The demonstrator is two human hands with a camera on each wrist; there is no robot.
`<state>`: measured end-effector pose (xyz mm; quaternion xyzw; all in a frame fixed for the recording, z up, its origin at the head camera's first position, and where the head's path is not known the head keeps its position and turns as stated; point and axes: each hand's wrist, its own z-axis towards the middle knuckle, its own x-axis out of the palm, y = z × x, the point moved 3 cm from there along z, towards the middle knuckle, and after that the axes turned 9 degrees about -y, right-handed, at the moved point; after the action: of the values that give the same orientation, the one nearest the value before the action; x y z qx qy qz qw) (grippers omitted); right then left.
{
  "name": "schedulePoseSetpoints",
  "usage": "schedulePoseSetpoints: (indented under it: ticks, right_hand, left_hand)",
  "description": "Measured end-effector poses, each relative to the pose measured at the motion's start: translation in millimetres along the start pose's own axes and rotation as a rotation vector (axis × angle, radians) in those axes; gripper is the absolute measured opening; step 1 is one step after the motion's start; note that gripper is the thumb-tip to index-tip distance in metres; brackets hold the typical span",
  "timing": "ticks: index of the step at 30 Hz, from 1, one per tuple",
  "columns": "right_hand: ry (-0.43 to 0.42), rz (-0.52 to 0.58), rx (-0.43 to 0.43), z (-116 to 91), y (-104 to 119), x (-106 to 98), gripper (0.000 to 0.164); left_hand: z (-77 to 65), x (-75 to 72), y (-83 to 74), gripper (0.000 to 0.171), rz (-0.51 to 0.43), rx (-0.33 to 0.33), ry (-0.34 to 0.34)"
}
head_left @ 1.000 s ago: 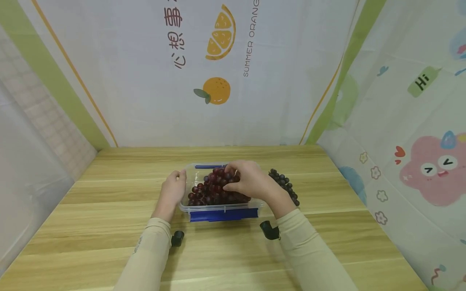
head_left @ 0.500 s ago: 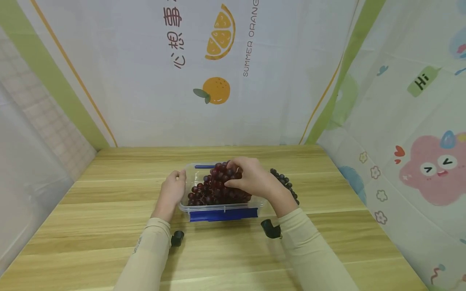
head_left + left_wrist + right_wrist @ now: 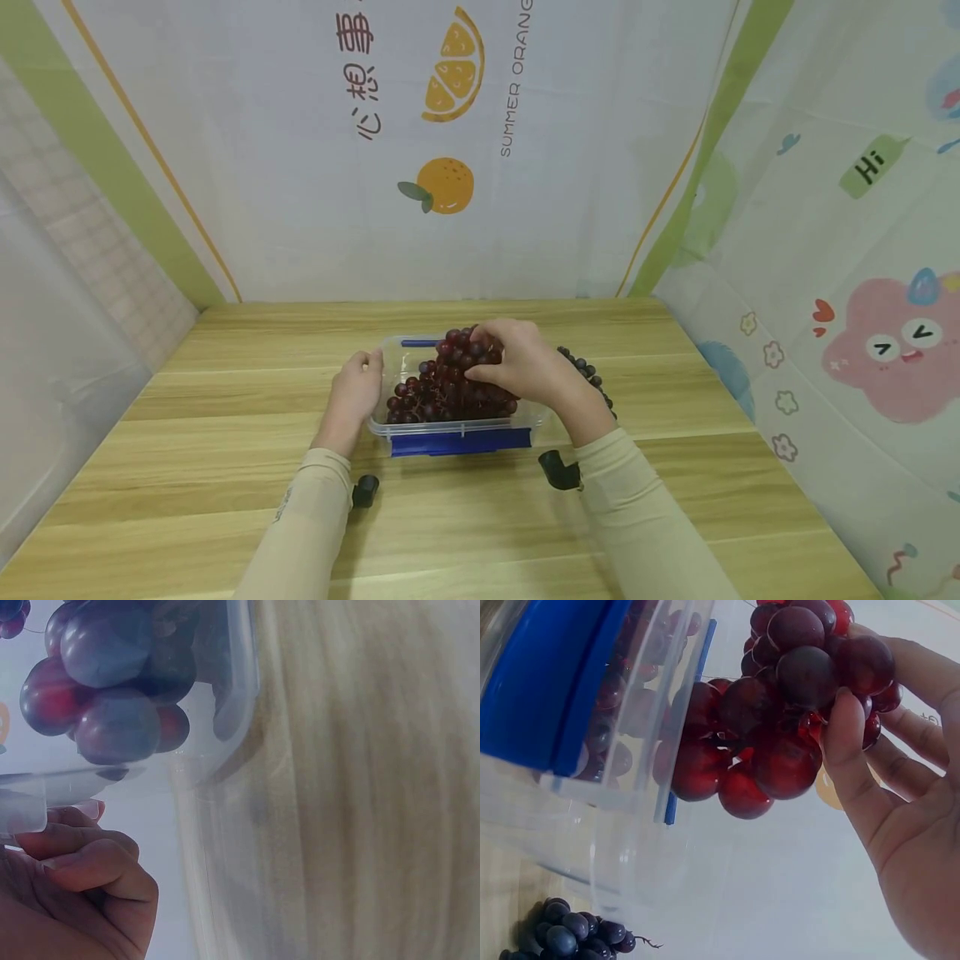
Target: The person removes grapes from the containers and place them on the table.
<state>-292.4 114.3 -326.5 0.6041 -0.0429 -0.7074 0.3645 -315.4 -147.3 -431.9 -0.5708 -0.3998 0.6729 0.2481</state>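
Note:
A clear plastic food container [image 3: 378, 425] with blue clip latches [image 3: 461, 442] holds red grapes [image 3: 408, 406]. My left hand [image 3: 357, 390] grips its left rim, the curled fingers [image 3: 105, 866] showing in the left wrist view. Between thumb and fingers, my right hand [image 3: 532, 367] holds a bunch of red grapes [image 3: 806, 679] by its side. The upper part of this bunch is raised above the rim, while its lower grapes overlap the container and the others inside. The palm hides part of the bunch in the head view.
A bunch of black grapes [image 3: 583, 371] lies on the wooden table [image 3: 262, 400] just right of the container, partly behind my right forearm. Small black pieces [image 3: 558, 472] show beside each sleeve. Printed white cloths [image 3: 300, 225] hang behind and at the sides.
My right hand has risen slightly and moved a little right, lifting the bunch of red grapes higher above the rest. My left hand stays on the rim.

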Motion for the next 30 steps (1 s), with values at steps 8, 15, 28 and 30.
schedulePoseSetpoints:
  ticks: [8, 15, 28, 30]
  right_hand:
    - [-0.010, -0.001, 0.002, -0.1, 1.1, -1.8, 0.039]
    - [-0.042, -0.007, -0.011, 0.3, 1.2, -5.7, 0.037]
    - [-0.080, -0.018, -0.022, 0.0, 3.1, -12.7, 0.036]
    - [-0.093, -0.016, -0.027, 0.1, 2.6, -13.3, 0.036]
  left_hand:
    - [-0.6, -0.6, -0.6, 0.065, -0.004, -0.002, 0.006]
    - [-0.9, -0.7, -1.3, 0.067, -0.009, -0.009, 0.011]
    - [-0.5, -0.3, -0.8, 0.064, 0.000, 0.002, 0.001]
    - [-0.4, -0.3, -0.8, 0.064, 0.001, 0.001, 0.002]
